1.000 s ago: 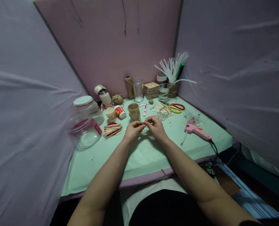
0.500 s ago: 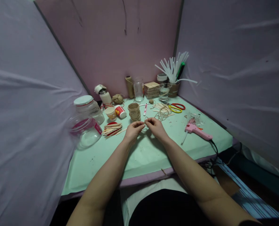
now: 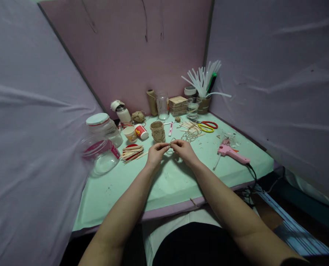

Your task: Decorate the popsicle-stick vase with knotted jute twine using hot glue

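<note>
Over the middle of the green table (image 3: 170, 184), my left hand (image 3: 156, 153) and my right hand (image 3: 184, 149) meet fingertip to fingertip. Both pinch a thin piece of jute twine (image 3: 170, 147) that loops between them. Just behind my hands stands a small twine-wrapped cup (image 3: 158, 131). A loose coil of twine (image 3: 192, 132) lies to the right of it, and a ball of twine (image 3: 138, 116) sits further back.
Wooden sticks (image 3: 132, 151) lie on a red lid at the left, beside two clear jars (image 3: 102, 153). Paper cups (image 3: 136, 132), a pink cutter (image 3: 170, 129), scissors (image 3: 207, 126) and a pink glue gun (image 3: 232, 153) with its cord lie around. Cloth walls close three sides.
My hands have shifted slightly and worked the twine between the fingertips; a small loop now shows above them. Nothing else on the table moved.
</note>
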`<move>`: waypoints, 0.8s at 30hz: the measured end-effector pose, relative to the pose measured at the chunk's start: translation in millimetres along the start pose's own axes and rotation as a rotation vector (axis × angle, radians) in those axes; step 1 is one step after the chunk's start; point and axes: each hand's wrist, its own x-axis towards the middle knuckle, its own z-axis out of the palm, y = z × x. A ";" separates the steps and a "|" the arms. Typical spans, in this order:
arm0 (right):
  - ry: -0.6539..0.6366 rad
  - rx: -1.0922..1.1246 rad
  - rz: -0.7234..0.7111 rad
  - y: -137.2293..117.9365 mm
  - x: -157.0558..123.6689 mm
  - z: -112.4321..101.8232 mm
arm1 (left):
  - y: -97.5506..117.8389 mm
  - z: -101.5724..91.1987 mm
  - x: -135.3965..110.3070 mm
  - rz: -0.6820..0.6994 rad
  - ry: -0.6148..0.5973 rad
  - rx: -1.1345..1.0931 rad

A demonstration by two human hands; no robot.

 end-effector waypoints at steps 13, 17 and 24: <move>-0.063 0.064 0.072 4.6 3.5 -2.1 | 0.8 0.2 -0.3 0.057 -0.013 0.025; -0.073 0.084 0.075 2.8 2.8 -1.5 | -1.3 -1.2 0.3 0.067 -0.024 0.038; -0.085 0.083 0.088 -2.9 -0.2 -0.7 | 0.8 -3.0 -0.5 0.144 -0.058 0.136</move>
